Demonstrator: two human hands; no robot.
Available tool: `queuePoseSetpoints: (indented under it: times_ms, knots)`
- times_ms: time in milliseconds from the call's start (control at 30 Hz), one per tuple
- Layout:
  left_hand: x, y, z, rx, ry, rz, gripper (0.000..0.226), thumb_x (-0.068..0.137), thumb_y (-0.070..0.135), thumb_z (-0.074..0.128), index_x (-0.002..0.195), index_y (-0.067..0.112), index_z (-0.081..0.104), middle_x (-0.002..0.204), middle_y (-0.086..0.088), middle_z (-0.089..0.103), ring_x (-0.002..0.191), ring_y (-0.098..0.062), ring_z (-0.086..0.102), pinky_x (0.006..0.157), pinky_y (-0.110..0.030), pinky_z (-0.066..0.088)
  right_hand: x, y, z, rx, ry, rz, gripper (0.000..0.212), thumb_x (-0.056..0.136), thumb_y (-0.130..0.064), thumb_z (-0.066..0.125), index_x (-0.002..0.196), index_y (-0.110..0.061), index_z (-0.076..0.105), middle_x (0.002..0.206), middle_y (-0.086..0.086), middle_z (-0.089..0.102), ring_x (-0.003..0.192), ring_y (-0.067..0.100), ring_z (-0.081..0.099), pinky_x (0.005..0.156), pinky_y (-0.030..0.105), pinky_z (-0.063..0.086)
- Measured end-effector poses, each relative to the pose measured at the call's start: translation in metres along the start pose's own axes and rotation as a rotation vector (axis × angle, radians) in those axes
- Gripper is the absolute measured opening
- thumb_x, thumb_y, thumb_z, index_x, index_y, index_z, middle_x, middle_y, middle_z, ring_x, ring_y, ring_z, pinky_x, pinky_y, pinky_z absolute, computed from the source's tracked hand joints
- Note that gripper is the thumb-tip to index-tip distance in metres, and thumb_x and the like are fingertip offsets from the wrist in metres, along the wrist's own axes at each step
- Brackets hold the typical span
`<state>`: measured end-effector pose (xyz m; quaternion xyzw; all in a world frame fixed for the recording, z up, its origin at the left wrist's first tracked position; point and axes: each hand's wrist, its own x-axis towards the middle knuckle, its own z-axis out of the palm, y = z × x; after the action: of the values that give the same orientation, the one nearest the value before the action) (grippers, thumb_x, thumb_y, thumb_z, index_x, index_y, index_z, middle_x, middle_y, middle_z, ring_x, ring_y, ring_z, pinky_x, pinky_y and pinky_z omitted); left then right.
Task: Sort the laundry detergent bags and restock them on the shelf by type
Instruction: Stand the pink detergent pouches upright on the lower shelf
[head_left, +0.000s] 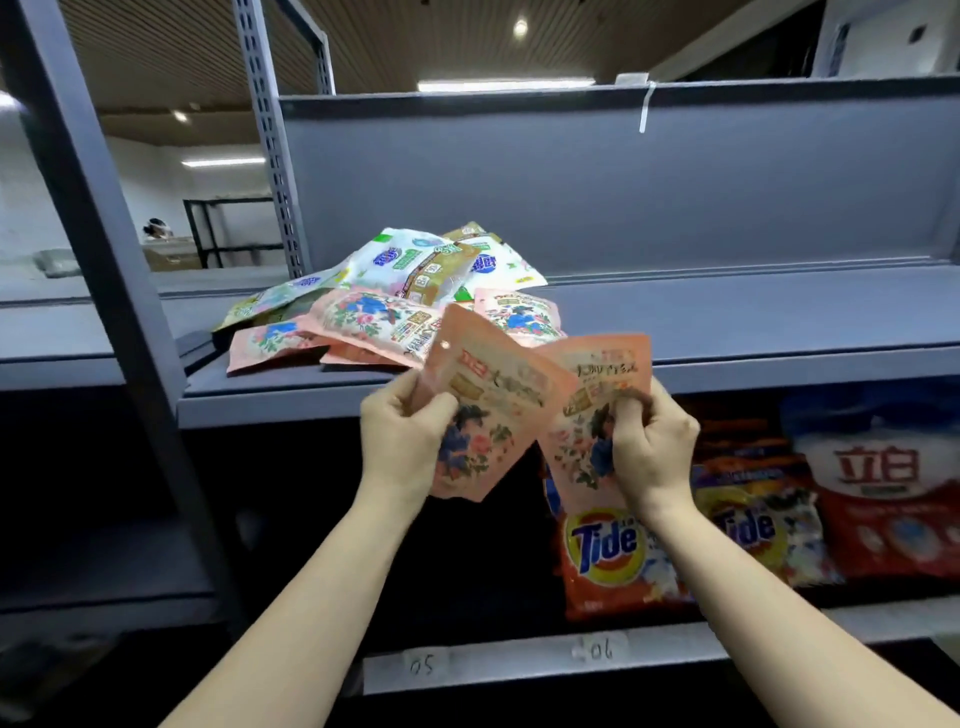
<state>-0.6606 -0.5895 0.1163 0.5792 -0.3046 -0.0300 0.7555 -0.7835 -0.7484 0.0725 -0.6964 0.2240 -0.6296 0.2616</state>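
Two pink floral detergent bags are held up in front of the grey shelf (727, 358). My left hand (402, 434) grips one pink bag (485, 405) by its left edge. My right hand (652, 447) grips the other pink bag (592, 395) from its right side. Behind them, a loose pile lies on the shelf's left part: several pink floral bags (363, 322) in front and white and green bags (431, 260) at the back, overlapping one another.
On the lower shelf, orange Tide bags (608, 561) and a red and white bag (883, 499) stand at the right. Labels 05 and 06 mark its front rail (498, 662). A grey upright post (104, 218) rises at the left.
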Motion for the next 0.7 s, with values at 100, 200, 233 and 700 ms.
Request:
queuePoseSetpoints:
  times_ms: [100, 200, 233, 700]
  knots:
    - [-0.017, -0.033, 0.001, 0.08, 0.005, 0.003, 0.031, 0.082, -0.01, 0.054, 0.058, 0.01, 0.052, 0.05, 0.001, 0.048, 0.051, -0.017, 0.045, 0.053, -0.026, 0.04, -0.016, 0.022, 0.0, -0.028, -0.043, 0.104, 0.026, 0.086, -0.03, 0.04, 0.084, -0.02, 0.064, 0.054, -0.01, 0.052, 0.052, 0.006, 0.05, 0.05, 0.021, 0.034]
    - [-0.03, -0.063, 0.0, 0.192, 0.008, -0.032, 0.029, 0.085, -0.008, 0.054, 0.061, 0.007, 0.046, 0.05, 0.008, 0.043, 0.042, -0.002, 0.042, 0.043, -0.013, 0.035, -0.026, 0.04, 0.0, -0.048, -0.115, 0.201, 0.021, 0.083, -0.029, 0.037, 0.073, -0.022, 0.055, 0.055, -0.006, 0.051, 0.054, 0.01, 0.048, 0.051, 0.028, 0.035]
    - [-0.031, -0.073, 0.002, 0.198, 0.006, -0.075, 0.025, 0.088, -0.007, 0.053, 0.067, 0.006, 0.05, 0.054, 0.005, 0.047, 0.041, -0.001, 0.045, 0.042, -0.012, 0.036, -0.029, 0.046, 0.001, -0.053, -0.142, 0.239, 0.022, 0.083, -0.029, 0.037, 0.067, -0.021, 0.051, 0.055, -0.004, 0.051, 0.054, 0.013, 0.048, 0.052, 0.03, 0.035]
    - [0.082, -0.246, 0.0, 0.014, 0.107, -0.65, 0.036, 0.088, 0.017, 0.062, 0.123, 0.011, 0.058, 0.121, -0.013, 0.061, 0.106, -0.035, 0.06, 0.092, -0.051, 0.049, -0.051, 0.117, 0.048, 0.092, -0.4, 0.526, 0.013, 0.1, -0.009, 0.04, 0.1, -0.014, 0.052, 0.073, 0.002, 0.055, 0.064, 0.02, 0.051, 0.054, 0.03, 0.036]
